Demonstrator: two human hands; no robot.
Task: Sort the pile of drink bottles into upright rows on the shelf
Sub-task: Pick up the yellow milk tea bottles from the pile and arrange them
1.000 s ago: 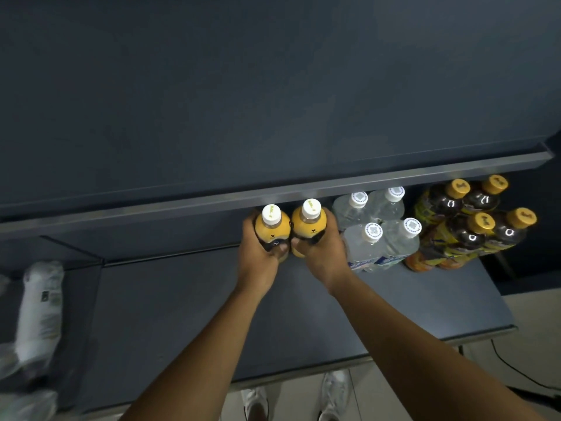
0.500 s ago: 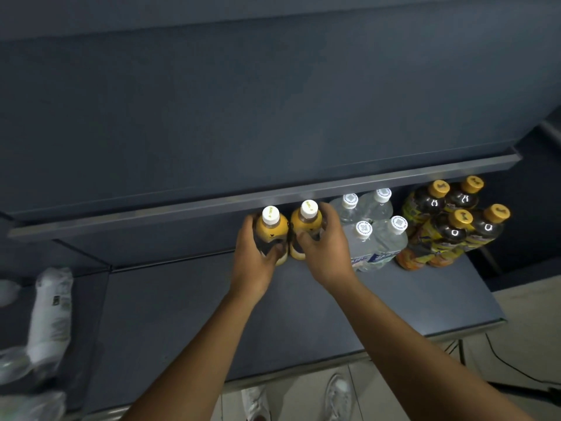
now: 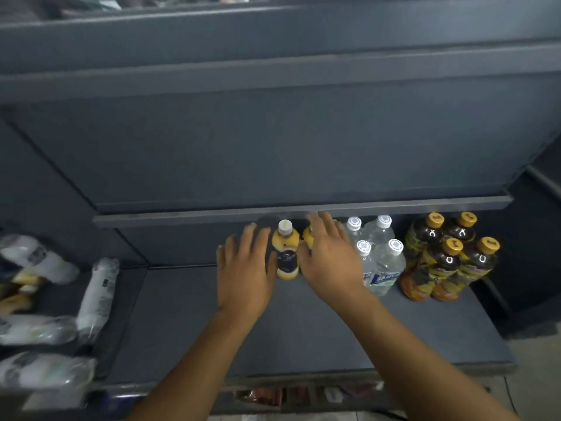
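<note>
Standing beside right hand [image 3: 328, 262], water bottles [image 3: 385, 264], dark bottles [image 3: 449, 259] beyond, pile [image 3: 94, 296] left

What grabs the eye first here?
Two open hands, left hand and right hand, flank an upright yellow drink bottle at the back of the shelf. Right of them stand clear water bottles and dark yellow-capped bottles; unsorted bottles lie on their sides far left.
</note>
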